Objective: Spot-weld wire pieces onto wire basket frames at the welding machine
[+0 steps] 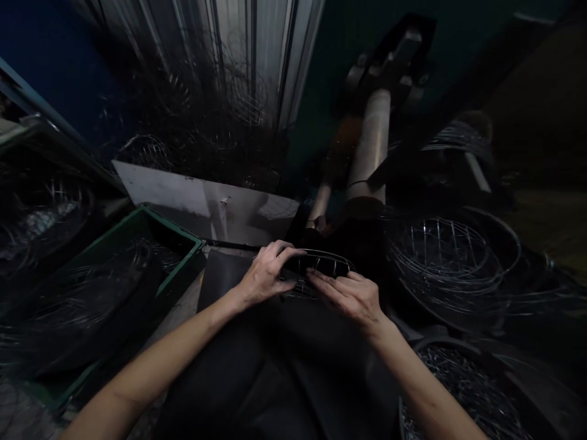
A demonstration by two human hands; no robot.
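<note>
One round wire rack (321, 260) is held between two hands, its left rim gripped by the left hand (270, 272), its right by the right hand (351, 293).

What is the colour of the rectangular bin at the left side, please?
The bin is green; its rim shows this best in the head view.
</note>
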